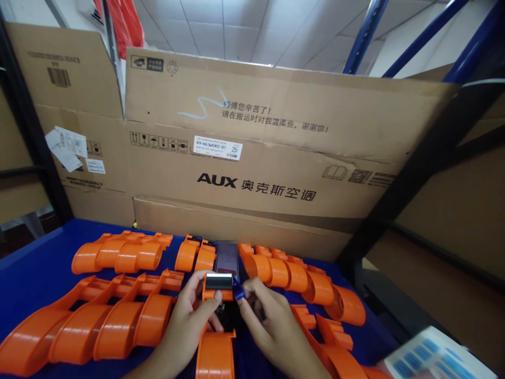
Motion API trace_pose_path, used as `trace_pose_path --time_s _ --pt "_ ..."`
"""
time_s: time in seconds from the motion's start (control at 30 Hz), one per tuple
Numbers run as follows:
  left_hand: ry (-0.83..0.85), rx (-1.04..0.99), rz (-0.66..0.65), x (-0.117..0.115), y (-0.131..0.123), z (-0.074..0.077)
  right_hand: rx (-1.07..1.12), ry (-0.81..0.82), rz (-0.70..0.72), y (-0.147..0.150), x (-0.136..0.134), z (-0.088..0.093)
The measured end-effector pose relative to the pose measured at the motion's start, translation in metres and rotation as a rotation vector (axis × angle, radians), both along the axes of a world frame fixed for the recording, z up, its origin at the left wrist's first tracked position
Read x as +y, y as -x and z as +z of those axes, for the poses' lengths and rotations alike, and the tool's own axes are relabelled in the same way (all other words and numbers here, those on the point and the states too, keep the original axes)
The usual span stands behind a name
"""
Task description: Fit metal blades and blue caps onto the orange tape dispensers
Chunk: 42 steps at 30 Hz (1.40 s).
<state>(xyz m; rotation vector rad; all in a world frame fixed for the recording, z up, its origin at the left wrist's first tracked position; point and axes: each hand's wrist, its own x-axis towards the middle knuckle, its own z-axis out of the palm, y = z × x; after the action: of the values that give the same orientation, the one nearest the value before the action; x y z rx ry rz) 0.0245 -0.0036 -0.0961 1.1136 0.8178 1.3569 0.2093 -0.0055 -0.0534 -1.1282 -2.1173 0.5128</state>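
Observation:
Near the bottom middle, my left hand (197,310) is closed on an orange tape dispenser (215,355). A silver toothed blade (219,276) and a black strip show along its upper end, with my thumb pressed below them. At the right side of that end, my right hand (266,313) pinches a small dark-blue knob-like part (238,289). The knob is against or very close to the dispenser; I cannot tell if it is attached. My fingers hide part of the dispenser's middle.
Orange dispenser bodies lie in rows on the blue tabletop (23,279), at left (94,321) and right (295,276). Two bodies with black parts (195,255) and a dark flat object (226,258) lie behind my hands. Cardboard (256,158) walls the back; a blue-printed white package (437,352) sits lower right.

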Motion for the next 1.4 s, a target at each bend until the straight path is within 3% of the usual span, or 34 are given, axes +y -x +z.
trace_pose_path --time_s 0.33,0.73,0.97,1.17,1.3,1.4 --pt "0.0 0.062 0.01 0.0 0.002 0.0 -0.07 -0.039 0.041 0.001 0.002 0.0" --pt "0.031 -0.022 -0.002 0.001 0.0 0.002 -0.104 -0.066 0.064 0.002 0.003 0.0" --pt "0.016 -0.079 0.024 -0.002 0.001 0.011 0.016 -0.008 0.04 -0.001 -0.003 0.009" --pt "0.182 -0.21 -0.214 -0.007 -0.001 0.008 0.41 0.167 0.005 -0.004 -0.005 0.009" --pt "0.226 -0.257 -0.356 -0.013 -0.002 0.006 0.475 0.352 0.086 0.0 -0.01 0.015" --pt "0.166 -0.256 -0.469 -0.017 -0.002 0.009 0.524 0.411 0.151 0.003 -0.012 0.015"
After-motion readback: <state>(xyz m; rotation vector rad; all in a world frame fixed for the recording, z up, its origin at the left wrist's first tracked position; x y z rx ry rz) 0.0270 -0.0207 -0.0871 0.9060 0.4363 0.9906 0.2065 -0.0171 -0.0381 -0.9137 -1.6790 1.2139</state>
